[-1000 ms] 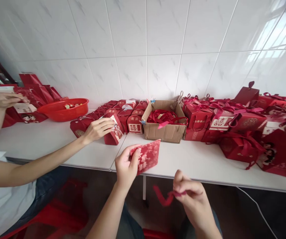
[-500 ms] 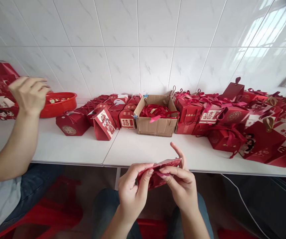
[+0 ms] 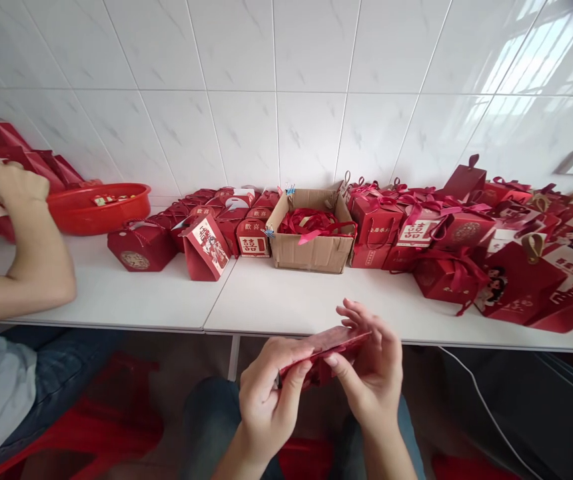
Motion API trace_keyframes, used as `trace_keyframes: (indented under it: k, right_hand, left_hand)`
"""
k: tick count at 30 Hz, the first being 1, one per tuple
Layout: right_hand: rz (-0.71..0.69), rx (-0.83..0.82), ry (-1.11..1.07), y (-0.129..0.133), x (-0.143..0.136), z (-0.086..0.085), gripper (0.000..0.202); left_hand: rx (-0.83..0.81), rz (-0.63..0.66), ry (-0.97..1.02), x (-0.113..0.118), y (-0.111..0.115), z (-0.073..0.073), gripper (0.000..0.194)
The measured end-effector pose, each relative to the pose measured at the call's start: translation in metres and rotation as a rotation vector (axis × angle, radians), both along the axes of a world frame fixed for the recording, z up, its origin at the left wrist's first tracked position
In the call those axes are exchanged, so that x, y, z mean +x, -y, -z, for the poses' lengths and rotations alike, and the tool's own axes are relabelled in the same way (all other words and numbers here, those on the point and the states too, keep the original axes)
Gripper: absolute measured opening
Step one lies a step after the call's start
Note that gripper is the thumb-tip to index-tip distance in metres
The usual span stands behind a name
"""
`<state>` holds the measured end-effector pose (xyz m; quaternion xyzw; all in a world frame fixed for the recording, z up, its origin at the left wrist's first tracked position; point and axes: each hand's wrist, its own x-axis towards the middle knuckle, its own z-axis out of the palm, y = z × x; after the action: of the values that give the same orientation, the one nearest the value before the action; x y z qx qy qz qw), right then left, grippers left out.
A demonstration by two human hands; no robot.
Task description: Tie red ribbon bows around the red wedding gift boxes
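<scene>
Over my lap, just in front of the table edge, I hold a small red paper gift box [image 3: 334, 341] tilted in both hands. My left hand [image 3: 269, 383] grips its left end, the thumb on the near side and the fingers behind. My right hand [image 3: 374, 360] holds the right end, its thumb pressed on the near side and several fingers raised behind the far edge. The box's underside is mostly hidden by my thumbs and shadow. Beyond it on the table stands a cardboard box [image 3: 309, 253] with red ribbons [image 3: 311, 221] inside.
Finished-looking red gift boxes [image 3: 429, 230] crowd the right; more red boxes [image 3: 141, 247] stand left of the carton. A red basin [image 3: 101, 210] with small wrapped pieces is farther left, beside a co-worker's arm [image 3: 31, 260]. A white cable [image 3: 481, 400] hangs at right.
My right hand's thumb and fingers have shifted on the gift box, and the dark red strip they pinched no longer shows. The co-worker's hand has moved left, towards the red boxes.
</scene>
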<state>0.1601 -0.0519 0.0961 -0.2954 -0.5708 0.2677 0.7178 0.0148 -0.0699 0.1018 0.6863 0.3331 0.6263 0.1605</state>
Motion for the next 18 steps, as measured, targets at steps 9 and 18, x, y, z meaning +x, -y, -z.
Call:
trace_keyframes:
  k: [9, 18]
  right_hand:
    - [0.141, -0.248, -0.161, -0.005, -0.005, 0.004, 0.019]
    - [0.179, -0.238, -0.112, -0.005, 0.004, 0.008, 0.018]
  left_hand:
    - [0.032, -0.358, -0.115, 0.011, -0.003, 0.026, 0.054]
    - [-0.130, -0.203, -0.113, -0.016, -0.007, 0.034, 0.008]
